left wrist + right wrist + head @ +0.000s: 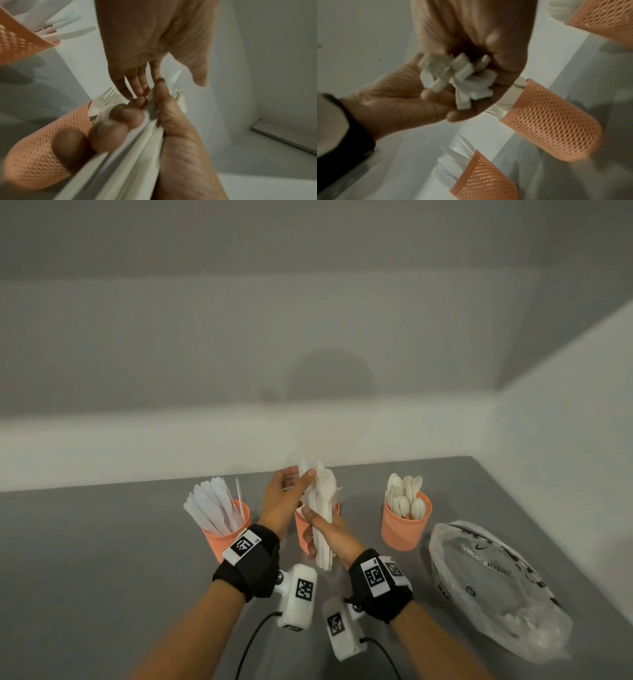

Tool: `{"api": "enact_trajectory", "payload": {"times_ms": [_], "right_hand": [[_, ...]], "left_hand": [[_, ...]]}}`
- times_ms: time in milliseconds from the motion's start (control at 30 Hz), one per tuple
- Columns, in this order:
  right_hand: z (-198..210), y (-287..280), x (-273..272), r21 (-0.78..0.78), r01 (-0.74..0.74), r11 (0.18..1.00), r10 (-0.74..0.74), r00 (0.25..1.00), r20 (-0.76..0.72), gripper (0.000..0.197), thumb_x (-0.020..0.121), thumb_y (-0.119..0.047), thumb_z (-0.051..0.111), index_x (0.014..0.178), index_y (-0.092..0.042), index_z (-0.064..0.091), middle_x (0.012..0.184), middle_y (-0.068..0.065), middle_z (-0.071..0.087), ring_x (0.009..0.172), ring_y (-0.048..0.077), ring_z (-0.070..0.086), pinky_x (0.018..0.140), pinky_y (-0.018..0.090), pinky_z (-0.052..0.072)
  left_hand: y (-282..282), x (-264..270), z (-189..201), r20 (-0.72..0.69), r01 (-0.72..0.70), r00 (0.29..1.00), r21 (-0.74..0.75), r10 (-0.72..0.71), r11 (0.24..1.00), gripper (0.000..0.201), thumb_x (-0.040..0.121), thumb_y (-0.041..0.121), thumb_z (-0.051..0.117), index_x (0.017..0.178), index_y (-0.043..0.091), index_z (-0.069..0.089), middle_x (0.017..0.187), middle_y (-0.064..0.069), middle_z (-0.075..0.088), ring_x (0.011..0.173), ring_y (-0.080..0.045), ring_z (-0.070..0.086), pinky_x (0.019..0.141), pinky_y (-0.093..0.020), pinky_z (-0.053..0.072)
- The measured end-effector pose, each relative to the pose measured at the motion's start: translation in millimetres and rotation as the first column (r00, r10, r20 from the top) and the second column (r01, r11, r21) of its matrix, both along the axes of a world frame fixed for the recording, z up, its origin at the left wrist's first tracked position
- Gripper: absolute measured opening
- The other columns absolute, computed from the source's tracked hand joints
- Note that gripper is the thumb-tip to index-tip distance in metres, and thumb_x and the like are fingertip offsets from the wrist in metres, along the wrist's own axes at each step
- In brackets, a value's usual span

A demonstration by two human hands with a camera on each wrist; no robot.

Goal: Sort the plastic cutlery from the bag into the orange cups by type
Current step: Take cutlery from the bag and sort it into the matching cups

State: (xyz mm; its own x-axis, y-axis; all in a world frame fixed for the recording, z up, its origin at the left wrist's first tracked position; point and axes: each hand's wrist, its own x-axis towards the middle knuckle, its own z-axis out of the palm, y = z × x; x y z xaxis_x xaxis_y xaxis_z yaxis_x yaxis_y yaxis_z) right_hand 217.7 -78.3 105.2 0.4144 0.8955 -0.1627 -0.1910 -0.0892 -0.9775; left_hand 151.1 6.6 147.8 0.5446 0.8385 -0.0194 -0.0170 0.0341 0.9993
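With the right hand (334, 534) gripping the cutlery bundle (322, 508) above the middle cup (303, 529), the left hand (286, 494), fingers pinching one piece at its top, should draw that piece straight out, then drop it into its matching cup.

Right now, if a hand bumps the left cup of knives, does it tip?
Likely tippy: the left cup already leans, and its knives stick out well above the rim, fanned to one side. The mesh wall looks thin, so probably light. It would likely slide on the smooth table.

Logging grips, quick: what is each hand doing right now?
Left hand: pinches the top of the cutlery bundle.
Right hand: grips that bundle's handles.
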Motion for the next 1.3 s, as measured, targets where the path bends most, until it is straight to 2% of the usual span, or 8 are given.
{"api": "enact_trajectory", "payload": {"times_ms": [167, 267, 367, 667, 800, 967, 1100, 1300], "right_hand": [[-3, 2, 0, 0.006, 0.0, 1.0, -0.001, 0.995, 0.096, 0.01, 0.093, -0.028, 0.054, 0.098, -0.02, 0.052, 0.062, 0.004, 0.053, 0.037, 0.004, 0.048, 0.038, 0.019, 0.038], [-5, 2, 1, 0.03, 0.003, 1.0, -0.002, 0.999, -0.042, 0.023, 0.092, -0.037, 0.053, 0.089, -0.014, 0.054, 0.056, 0.002, 0.049, 0.037, 0.009, 0.045, 0.04, 0.021, 0.039], [-3, -1, 4, 0.042, -0.008, 0.999, 0.015, 0.985, -0.171, 0.028, 0.092, -0.042, 0.051, 0.088, -0.015, 0.058, 0.055, 0.003, 0.05, 0.039, 0.012, 0.045, 0.041, 0.021, 0.04], [-5, 3, 7, 0.009, 0.0, 1.0, 0.002, 0.981, -0.196, 0.032, 0.093, -0.04, 0.05, 0.102, -0.01, 0.054, 0.057, 0.004, 0.054, 0.033, 0.009, 0.041, 0.034, 0.016, 0.034], [-7, 7, 5, 0.012, 0.007, 1.0, -0.005, 0.992, -0.129, 0.037, 0.092, -0.039, 0.053, 0.115, -0.01, 0.053, 0.06, 0.005, 0.058, 0.039, 0.013, 0.047, 0.038, 0.02, 0.039], [-11, 14, 2, -0.02, -0.02, 1.0, 0.018, 0.995, -0.101, 0.025, 0.093, -0.039, 0.052, 0.099, -0.015, 0.059, 0.057, 0.002, 0.06, 0.043, 0.015, 0.049, 0.04, 0.022, 0.039], [-6, 16, -2, -0.051, -0.035, 0.998, 0.034, 0.999, -0.021, 0.019, 0.096, -0.034, 0.048, 0.094, -0.018, 0.059, 0.057, 0.003, 0.062, 0.042, 0.013, 0.054, 0.04, 0.021, 0.043], [0, 25, 3, -0.039, 0.071, 0.997, -0.074, 0.994, -0.086, 0.022, 0.094, -0.023, 0.052, 0.088, -0.002, 0.051, 0.055, 0.006, 0.056, 0.037, 0.012, 0.056, 0.036, 0.016, 0.041]], "left_hand": [[7, -3, 1, 0.013, -0.071, 0.997, 0.139, 0.07, 0.988, 0.028, 0.086, 0.014, 0.063, 0.111, 0.006, 0.058, 0.09, -0.002, 0.06, 0.087, -0.019, 0.057, 0.061, -0.016, 0.047], [11, -5, 0, 0.041, -0.061, 0.997, 0.07, 0.058, 0.996, 0.016, 0.089, 0.012, 0.058, 0.102, 0.003, 0.059, 0.087, -0.007, 0.061, 0.08, -0.021, 0.061, 0.057, -0.019, 0.054], [12, -8, -2, 0.075, -0.069, 0.995, 0.007, 0.068, 0.998, 0.008, 0.091, 0.016, 0.056, 0.092, 0.007, 0.056, 0.081, -0.005, 0.062, 0.067, -0.011, 0.061, 0.051, -0.014, 0.052], [9, -21, -1, 0.062, 0.065, 0.996, 0.09, -0.071, 0.994, 0.028, 0.088, 0.002, 0.056, 0.114, 0.008, 0.047, 0.092, -0.012, 0.065, 0.08, -0.019, 0.065, 0.057, -0.017, 0.055], [16, -26, 0, 0.032, -0.012, 0.999, 0.163, 0.006, 0.987, 0.041, 0.085, -0.001, 0.059, 0.119, 0.013, 0.041, 0.097, -0.02, 0.058, 0.074, -0.018, 0.062, 0.052, -0.016, 0.054], [23, -31, -6, -0.091, 0.001, 0.996, 0.276, 0.025, 0.961, 0.057, 0.086, 0.002, 0.059, 0.133, 0.015, 0.029, 0.091, -0.013, 0.056, 0.067, -0.019, 0.061, 0.047, -0.017, 0.053], [33, -35, -4, -0.154, 0.042, 0.988, 0.219, -0.008, 0.975, 0.038, 0.089, 0.001, 0.055, 0.121, 0.01, 0.038, 0.097, -0.02, 0.052, 0.068, -0.021, 0.062, 0.046, -0.022, 0.055], [67, -67, 36, 0.053, -0.257, 0.965, 0.376, 0.256, 0.891, 0.028, 0.09, 0.001, 0.052, 0.108, 0.015, 0.038, 0.084, -0.011, 0.056, 0.051, -0.007, 0.064, 0.045, -0.018, 0.054]]}}
